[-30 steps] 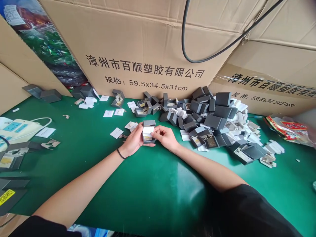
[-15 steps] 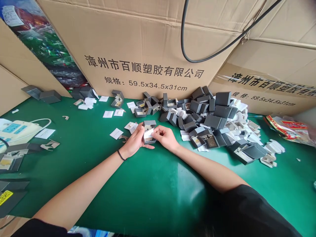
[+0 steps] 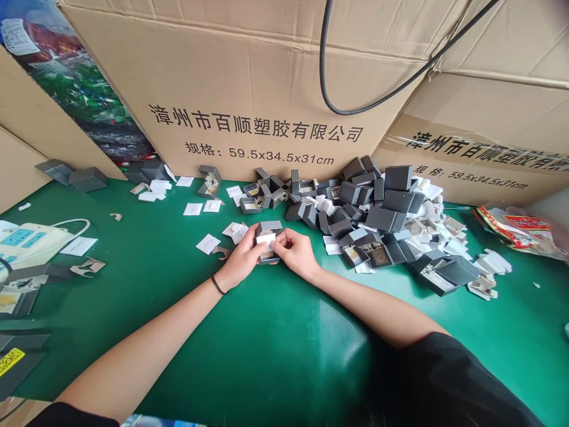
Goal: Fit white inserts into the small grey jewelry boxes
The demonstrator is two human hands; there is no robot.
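Observation:
A small dark grey hinged box (image 3: 269, 227) is held over the green table, its lid tipped back. My left hand (image 3: 242, 258) wraps round its left side, with the thumb on a white card (image 3: 266, 239) that lies across the opening. At the right side, my right hand (image 3: 297, 251) pinches the edge of that card between thumb and fingers. The inside of the box is mostly covered by the card and fingers. Left of my hands lie several loose white cards (image 3: 207, 244) and a bent cardboard insert (image 3: 221, 253).
A heap of grey boxes (image 3: 386, 219) and white inserts (image 3: 452, 247) covers the back right. A power strip (image 3: 26, 243) and open boxes (image 3: 20, 290) lie at the left. Large cartons (image 3: 249, 77) line the back, a black cable (image 3: 323, 59) hanging before them.
The white card has shifted from a tilt to lying flatter across the box. My left fingers have curled in under the box, and the view has moved slightly.

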